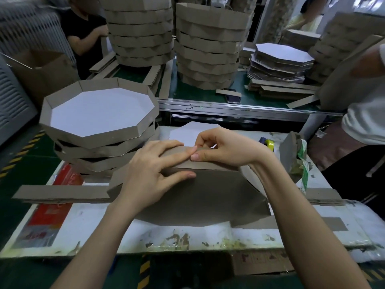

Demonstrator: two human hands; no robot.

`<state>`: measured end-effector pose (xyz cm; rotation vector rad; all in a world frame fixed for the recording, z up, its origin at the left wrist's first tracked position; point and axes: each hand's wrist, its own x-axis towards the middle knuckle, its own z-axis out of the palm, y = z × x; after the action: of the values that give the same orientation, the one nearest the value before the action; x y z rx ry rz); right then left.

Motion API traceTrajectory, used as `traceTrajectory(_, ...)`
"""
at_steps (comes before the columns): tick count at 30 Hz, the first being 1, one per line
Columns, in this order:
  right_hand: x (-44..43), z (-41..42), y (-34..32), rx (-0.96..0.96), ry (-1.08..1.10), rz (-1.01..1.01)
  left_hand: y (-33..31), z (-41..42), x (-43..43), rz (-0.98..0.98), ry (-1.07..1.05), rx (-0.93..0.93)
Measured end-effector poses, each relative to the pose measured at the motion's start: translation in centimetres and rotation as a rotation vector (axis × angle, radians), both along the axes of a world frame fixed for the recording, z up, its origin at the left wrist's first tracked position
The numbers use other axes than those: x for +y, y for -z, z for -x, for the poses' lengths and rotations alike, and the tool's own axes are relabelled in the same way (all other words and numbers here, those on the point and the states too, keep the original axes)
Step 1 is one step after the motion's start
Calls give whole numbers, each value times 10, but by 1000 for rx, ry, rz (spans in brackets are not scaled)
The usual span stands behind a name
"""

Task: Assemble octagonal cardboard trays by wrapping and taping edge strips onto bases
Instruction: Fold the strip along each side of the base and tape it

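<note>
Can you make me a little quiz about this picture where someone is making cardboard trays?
1. True or false: the stack of finished trays stands to the person's left.
2. The inside floor of the top one in that stack is: A) white, B) green, C) red.
3. How many hands touch the tray being built?

Key:
1. True.
2. A.
3. Two. The left hand presses on it with fairly straight fingers, and the right hand pinches its upper edge.
</note>
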<state>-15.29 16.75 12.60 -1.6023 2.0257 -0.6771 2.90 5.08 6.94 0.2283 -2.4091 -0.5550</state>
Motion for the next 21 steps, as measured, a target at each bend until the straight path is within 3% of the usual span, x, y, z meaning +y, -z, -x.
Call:
traceTrajectory(4, 3, 12, -3, -42, 9, -29, -7, 5, 0, 50, 20, -90)
traceTrajectory(7, 13, 35, -1, -249, 33, 32, -13, 14, 5, 89, 76, -112)
traceTrajectory(9, 20, 60, 11, -446, 230, 222, -17, 22, 12, 86, 101, -112)
traceTrajectory(12, 23, 110, 46, -607, 722, 368, -22, 33, 21, 118, 127, -138)
traceTrajectory(16, 40, 183, 115, -695, 1146, 128, -25, 44, 27, 126, 137, -159)
traceTrajectory(19, 59, 212, 162, -542, 1291, -110, -25, 51, 30, 127, 137, -155)
traceTrajectory(21, 67, 221, 186, -506, 1387, -161, -27, 56, 32, 124, 134, -159)
